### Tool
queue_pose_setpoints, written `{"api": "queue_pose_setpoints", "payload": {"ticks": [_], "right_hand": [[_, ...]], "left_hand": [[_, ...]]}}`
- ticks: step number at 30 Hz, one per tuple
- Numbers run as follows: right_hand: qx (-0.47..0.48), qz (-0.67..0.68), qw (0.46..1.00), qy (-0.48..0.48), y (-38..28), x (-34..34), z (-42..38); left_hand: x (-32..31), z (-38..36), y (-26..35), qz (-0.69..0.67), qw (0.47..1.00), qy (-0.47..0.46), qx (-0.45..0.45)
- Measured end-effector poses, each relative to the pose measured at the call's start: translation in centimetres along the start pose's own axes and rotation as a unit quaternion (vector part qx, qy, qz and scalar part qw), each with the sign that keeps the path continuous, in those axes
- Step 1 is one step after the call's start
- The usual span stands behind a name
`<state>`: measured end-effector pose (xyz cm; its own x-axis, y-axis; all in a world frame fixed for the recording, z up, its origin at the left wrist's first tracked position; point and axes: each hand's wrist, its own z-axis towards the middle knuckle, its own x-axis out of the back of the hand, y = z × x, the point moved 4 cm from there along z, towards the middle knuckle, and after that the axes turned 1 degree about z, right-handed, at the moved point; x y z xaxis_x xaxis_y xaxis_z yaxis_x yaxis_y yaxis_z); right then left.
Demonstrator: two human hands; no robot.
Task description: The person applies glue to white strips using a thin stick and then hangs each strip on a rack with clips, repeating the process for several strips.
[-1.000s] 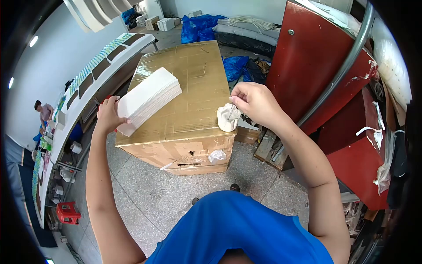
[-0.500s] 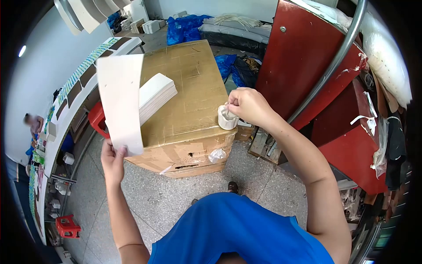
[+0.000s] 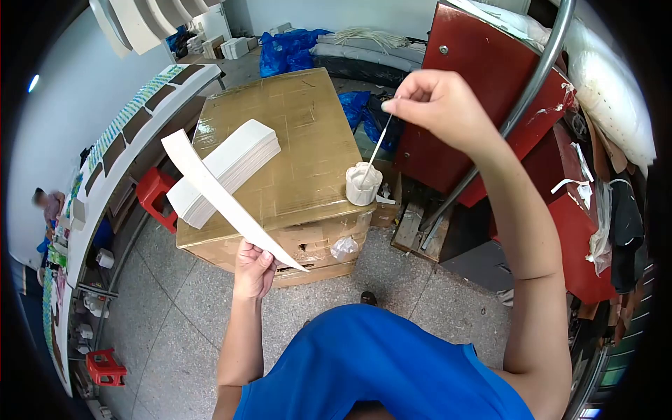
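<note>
My left hand (image 3: pixel 254 269) grips one end of a long white strip (image 3: pixel 220 196), thin and slightly curved, held slanting above the near side of a cardboard box (image 3: pixel 301 105). Raised above the box's right corner, my right hand (image 3: pixel 444 105) pinches the top of a thin stick (image 3: pixel 379 145). The stick's lower part is white, and its end dips into a small white cup (image 3: pixel 362 190) with a crusted, uneven rim. A stack of similar white strips (image 3: pixel 245 150) lies on the box, partly hidden behind the held strip.
Red panels (image 3: pixel 483 77) and a bent metal tube (image 3: pixel 539 87) stand close on my right. A red stool (image 3: pixel 155 192) is left of the box. Along the left wall runs a long white bench (image 3: pixel 129 150), with a person (image 3: pixel 52 203) at its far side. White strips (image 3: pixel 143 28) hang overhead.
My right hand has risen from the cup, drawing the stick partly out. My left hand has moved right and tilted the strip from nearly upright to a diagonal, almost edge-on.
</note>
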<state>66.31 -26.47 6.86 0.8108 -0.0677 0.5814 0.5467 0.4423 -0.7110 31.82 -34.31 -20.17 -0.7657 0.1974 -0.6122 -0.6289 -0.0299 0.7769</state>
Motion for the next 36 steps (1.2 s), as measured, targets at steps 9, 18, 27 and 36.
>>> {"api": "queue_pose_setpoints", "payload": {"ticks": [9, 18, 27, 36], "right_hand": [[-0.026, 0.217, 0.965, 0.141, 0.1, 8.7, -3.3], [0.028, 0.588, 0.8, 0.119, 4.2, 2.9, -5.5], [0.009, 0.648, 0.751, 0.127, 3.6, 0.6, -4.8], [0.004, 0.659, 0.743, 0.116, 3.8, -0.1, -4.7]], "left_hand": [[-2.5, 0.7, -1.6, -0.032, 0.998, -0.043, 0.029], [-3.9, 0.1, -2.8, -0.039, 0.993, -0.091, 0.067], [-4.4, -0.8, -3.0, -0.033, 0.991, -0.108, 0.075], [-4.7, -1.1, -2.9, -0.036, 0.99, -0.11, 0.081]]}}
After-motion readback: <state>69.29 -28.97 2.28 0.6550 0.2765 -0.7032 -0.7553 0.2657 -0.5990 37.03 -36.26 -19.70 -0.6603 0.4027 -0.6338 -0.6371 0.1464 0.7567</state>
